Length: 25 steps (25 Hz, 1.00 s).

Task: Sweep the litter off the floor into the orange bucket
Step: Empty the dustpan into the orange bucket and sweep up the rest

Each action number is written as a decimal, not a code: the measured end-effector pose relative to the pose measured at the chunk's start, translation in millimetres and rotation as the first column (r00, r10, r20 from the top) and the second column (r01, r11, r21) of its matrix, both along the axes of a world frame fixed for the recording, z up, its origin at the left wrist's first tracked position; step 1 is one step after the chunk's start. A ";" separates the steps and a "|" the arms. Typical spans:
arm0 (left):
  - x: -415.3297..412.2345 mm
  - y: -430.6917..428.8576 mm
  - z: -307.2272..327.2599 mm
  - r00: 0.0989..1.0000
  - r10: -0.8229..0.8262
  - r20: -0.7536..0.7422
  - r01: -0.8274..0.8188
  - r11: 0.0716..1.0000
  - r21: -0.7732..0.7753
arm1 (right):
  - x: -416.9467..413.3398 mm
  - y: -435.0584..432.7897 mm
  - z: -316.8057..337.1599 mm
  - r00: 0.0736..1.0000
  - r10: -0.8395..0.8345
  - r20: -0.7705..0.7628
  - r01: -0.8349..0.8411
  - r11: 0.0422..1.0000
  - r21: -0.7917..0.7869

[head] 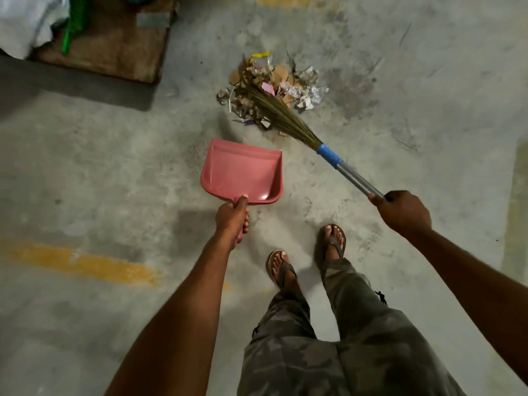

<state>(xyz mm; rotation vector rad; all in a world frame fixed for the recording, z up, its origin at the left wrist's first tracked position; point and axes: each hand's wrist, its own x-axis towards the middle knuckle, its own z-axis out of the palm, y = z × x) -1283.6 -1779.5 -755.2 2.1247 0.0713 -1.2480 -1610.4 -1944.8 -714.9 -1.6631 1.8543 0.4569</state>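
Observation:
A heap of litter, made of paper scraps, cardboard bits, dry leaves and clear plastic, lies on the concrete floor ahead of me. My right hand grips the metal handle of a grass broom; its bristles lie across the left part of the heap. My left hand grips the handle of a pink dustpan, held just short of the heap with its mouth facing it. The pan holds nothing. No orange bucket is in view.
A brown wooden board lies at the top left with a white sack and a green object on it. Yellow painted lines mark the floor at left. My feet in sandals stand behind the dustpan.

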 end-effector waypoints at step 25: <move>-7.5 -207.4 -49.8 0.998 0.060 0.017 -0.061 0.996 0.067 | 55.0 -239.7 -72.1 0.980 0.135 -0.144 -0.155 0.979 -0.133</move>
